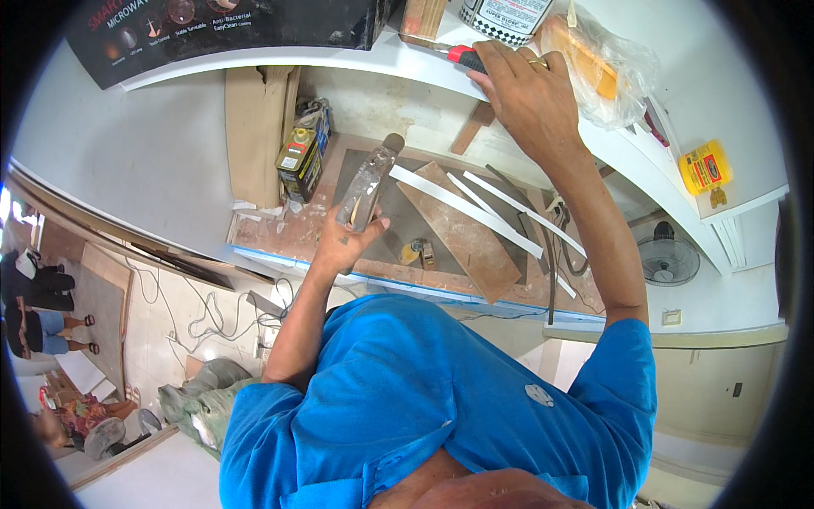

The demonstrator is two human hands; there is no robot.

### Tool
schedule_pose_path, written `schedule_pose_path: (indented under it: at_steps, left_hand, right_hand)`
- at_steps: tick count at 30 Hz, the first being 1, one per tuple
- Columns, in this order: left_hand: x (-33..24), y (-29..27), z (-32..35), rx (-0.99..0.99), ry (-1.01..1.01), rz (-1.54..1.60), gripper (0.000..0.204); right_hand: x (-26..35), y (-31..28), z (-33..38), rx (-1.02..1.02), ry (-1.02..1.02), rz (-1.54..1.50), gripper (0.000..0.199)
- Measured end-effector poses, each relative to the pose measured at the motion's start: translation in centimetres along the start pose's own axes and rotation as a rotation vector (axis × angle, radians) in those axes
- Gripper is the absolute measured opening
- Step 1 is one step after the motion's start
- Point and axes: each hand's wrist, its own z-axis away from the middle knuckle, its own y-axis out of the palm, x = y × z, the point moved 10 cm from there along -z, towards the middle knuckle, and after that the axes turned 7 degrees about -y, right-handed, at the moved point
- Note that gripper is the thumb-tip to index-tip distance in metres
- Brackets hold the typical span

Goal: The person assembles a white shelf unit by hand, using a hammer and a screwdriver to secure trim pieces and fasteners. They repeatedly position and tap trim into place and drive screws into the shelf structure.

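My left hand (351, 236) is wrapped round a clear plastic bottle (366, 188) with a dark cap, tilted above the lower work surface. The bottle is smeared, and little shows inside it. Up at the white shelf, my right hand (534, 102) has its fingers closed on a screwdriver (464, 58) with a red and black handle. Its thin metal shaft points left toward a wooden block (422, 17). Part of the handle is hidden under the fingers. Beside this hand are a checkered can (506, 19) and a clear plastic bag (593, 64) with something orange inside.
A black carton (229, 34) stands on the shelf at left. Below lie white strips (466, 210), a brown board (462, 233), and a tape measure (413, 252). A dark rectangular can (299, 165) stands at left. A yellow tub (705, 167) and fan (668, 257) are at right; people (51, 314) are far left.
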Motion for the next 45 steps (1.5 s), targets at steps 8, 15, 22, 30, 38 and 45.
schedule_pose_path:
  at_steps: [8,15,22,30,38,45]
  left_hand:
    - [-1.5,0.2,0.6,-0.028,0.026,-0.076,0.024]
    - [-1.9,0.4,0.7,-0.001,0.076,-0.156,0.024]
    - [-1.0,0.2,0.7,0.0,0.001,-0.103,0.03]
    - [-0.7,0.0,0.4,-0.003,-0.04,-0.051,0.022]
    - [-6.7,0.4,-0.3,-0.048,0.194,-0.244,0.023]
    - [-8.0,0.0,-1.5,-0.106,0.261,-0.241,0.025]
  right_hand:
    - [-0.3,-0.1,-0.2,-0.003,-0.004,-0.015,0.035]
    - [-0.3,-0.3,-0.1,-0.024,-0.004,0.005,0.036]
    - [-0.3,-0.4,-0.3,0.001,0.019,0.008,0.033]
    - [-0.4,-0.3,-0.1,-0.024,0.018,-0.003,0.032]
    - [-0.7,0.4,0.3,0.058,0.067,-0.018,0.037]
    - [-0.2,-0.4,0.1,-0.03,0.043,-0.003,0.031]
